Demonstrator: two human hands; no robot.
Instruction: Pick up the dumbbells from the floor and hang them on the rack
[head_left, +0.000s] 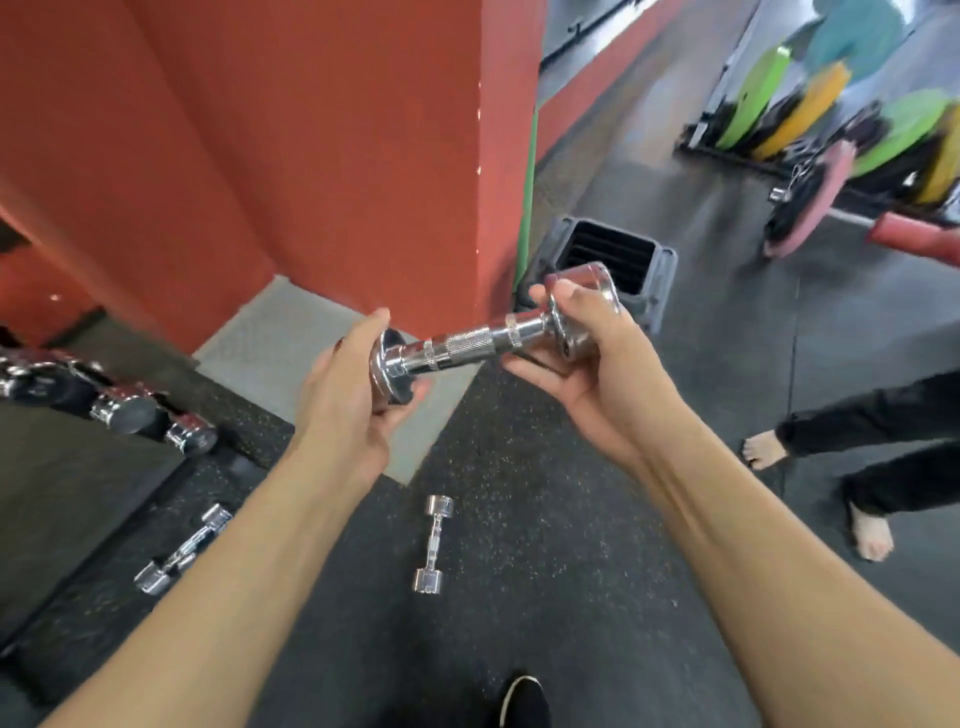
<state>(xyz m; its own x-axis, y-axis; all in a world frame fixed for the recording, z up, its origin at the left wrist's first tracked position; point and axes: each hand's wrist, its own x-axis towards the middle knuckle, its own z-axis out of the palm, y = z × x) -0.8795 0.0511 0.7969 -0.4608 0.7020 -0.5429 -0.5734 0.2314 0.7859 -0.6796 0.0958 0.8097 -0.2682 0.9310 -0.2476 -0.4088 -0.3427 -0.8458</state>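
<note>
A chrome dumbbell (467, 345) is held in the air in front of a red pillar, its bar tilted up to the right. My left hand (345, 395) grips its lower left head. My right hand (587, 353) grips the upper right head. A small chrome dumbbell (434, 543) lies on the dark floor below, and another (182, 551) lies at the lower left, partly hidden by my left forearm. The rack (104, 400) at the far left carries several chrome dumbbells.
The red pillar (337, 156) stands straight ahead. A dark slotted box (613, 260) sits on the floor behind my right hand. Coloured weight plates (831, 119) stand at the top right. Another person's bare feet (872, 535) and dark trouser legs are at the right. My shoe (522, 701) is at the bottom.
</note>
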